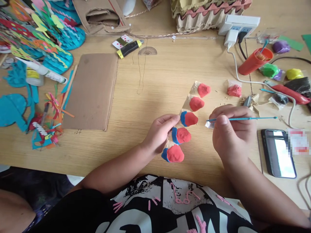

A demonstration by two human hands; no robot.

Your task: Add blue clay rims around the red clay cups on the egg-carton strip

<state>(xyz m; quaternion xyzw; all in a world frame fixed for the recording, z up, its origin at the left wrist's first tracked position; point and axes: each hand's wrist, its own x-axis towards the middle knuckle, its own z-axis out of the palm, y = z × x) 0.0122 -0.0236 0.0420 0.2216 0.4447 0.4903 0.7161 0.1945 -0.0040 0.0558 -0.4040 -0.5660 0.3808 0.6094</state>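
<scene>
My left hand (157,132) pinches the edge of a cardboard egg-carton strip (186,103), held at a slant over the table. Red clay patches (176,153) cover the strip's several bumps. Along the left side of the three nearer ones runs blue clay (174,136); the two farther bumps show bare cardboard there. To the right of the strip, apart from it, my right hand (234,134) is closed around a thin blue clay modelling tool (257,118). The tool lies nearly level, its left tip pointing at the strip. A small shiny piece, partly hidden, shows below that tip.
At right lie a phone (279,153), a bag of red clay (234,89), a red cup (255,61) and a power strip (239,24). Cardboard (89,90), glue bottles (52,74) and colourful crafts (58,35) fill the left. Egg trays (201,21) stand behind.
</scene>
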